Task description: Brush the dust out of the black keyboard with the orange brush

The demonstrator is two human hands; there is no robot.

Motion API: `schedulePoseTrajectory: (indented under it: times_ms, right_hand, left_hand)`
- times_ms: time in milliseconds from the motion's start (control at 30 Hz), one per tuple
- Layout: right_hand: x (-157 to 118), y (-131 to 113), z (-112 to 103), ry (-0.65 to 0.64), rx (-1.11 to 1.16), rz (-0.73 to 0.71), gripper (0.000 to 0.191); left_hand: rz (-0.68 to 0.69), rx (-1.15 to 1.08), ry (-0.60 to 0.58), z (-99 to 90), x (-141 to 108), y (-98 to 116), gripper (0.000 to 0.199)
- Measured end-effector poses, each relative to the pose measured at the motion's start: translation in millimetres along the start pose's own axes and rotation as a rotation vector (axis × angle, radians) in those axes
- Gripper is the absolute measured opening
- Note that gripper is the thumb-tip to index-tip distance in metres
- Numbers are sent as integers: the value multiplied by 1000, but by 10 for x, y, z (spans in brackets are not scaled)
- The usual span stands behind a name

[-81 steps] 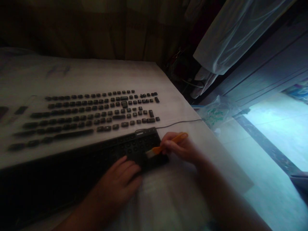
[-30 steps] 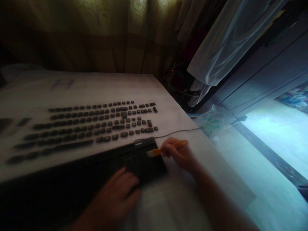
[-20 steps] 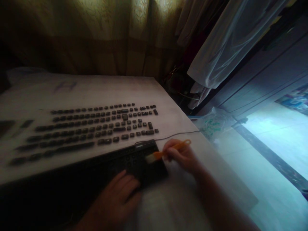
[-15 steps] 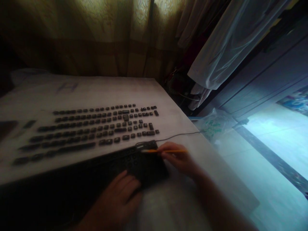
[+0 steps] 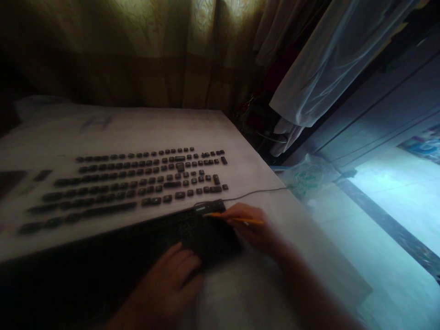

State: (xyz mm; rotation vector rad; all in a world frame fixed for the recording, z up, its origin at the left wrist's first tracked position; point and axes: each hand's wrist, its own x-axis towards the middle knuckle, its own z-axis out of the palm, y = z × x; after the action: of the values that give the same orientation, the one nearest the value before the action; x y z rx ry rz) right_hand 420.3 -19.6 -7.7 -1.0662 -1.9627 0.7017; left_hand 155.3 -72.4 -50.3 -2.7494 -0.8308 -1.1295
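A black keyboard base with its keycaps off lies along the front of the table. My left hand rests flat on its lower edge, fingers stretched out and holding nothing. Over the upper right part of the base, my right hand pinches a thin orange paintbrush. Its pale tip points left and is close to the label at the base's top edge; whether it touches is too blurred to tell. Behind the base, loose black keycaps stand in several rows on the white tabletop.
A cable runs from the base over the right edge of the white table. Beyond that edge are a clear plastic bag and hanging white cloth. A curtain hangs behind the table. A dark object lies at the left.
The paintbrush's back end has tilted down slightly in my right hand, which has shifted a little left. My left hand has stayed in place on the keyboard base.
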Motion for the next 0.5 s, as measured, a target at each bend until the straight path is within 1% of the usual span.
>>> schedulePoseTrajectory:
  times_ms: [167, 267, 400, 500]
  right_hand:
    - [-10, 13, -131, -3, -73, -4, 17]
    - [-23, 17, -185, -4, -139, 26, 18]
    - [-28, -40, -180, -19, -275, 62, 18]
    - [-18, -129, -143, -55, -417, 50, 26]
  left_hand:
    - [2, 4, -23, 11, 4, -5, 29]
    - [-5, -2, -26, -1, 12, -5, 27]
    - [-3, 6, -31, -27, 16, -6, 27]
    - [14, 24, -72, -24, 10, -7, 29]
